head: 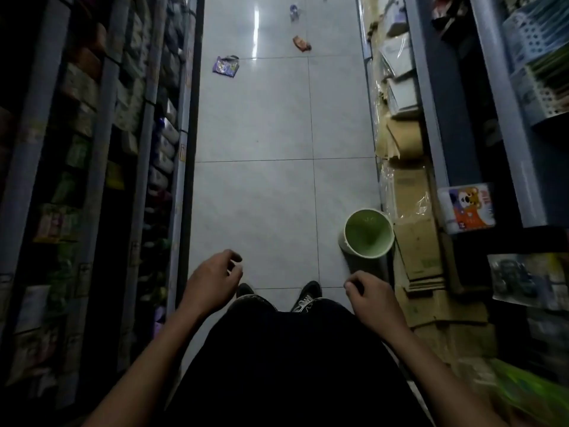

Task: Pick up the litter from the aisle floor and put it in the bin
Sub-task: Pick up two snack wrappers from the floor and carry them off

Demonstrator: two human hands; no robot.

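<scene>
A green bin (369, 234) stands on the tiled floor at the right side of the aisle, its mouth showing nothing inside. Far up the aisle lie three pieces of litter: a purple snack bag (226, 66) near the left shelf, an orange wrapper (301, 43) to the right of it, and a small blue-white item (294, 12) farther back. My left hand (212, 280) hovers low in front of me, fingers loosely curled and holding nothing. My right hand (374, 295) hangs just below the bin, fingers curled in, nothing in it.
Dark shelves (92, 167) packed with goods line the left side. Flattened cardboard boxes (415, 229) and wrapped stock lie along the right shelf base. My two dark shoes (304, 295) stand on the floor between my hands.
</scene>
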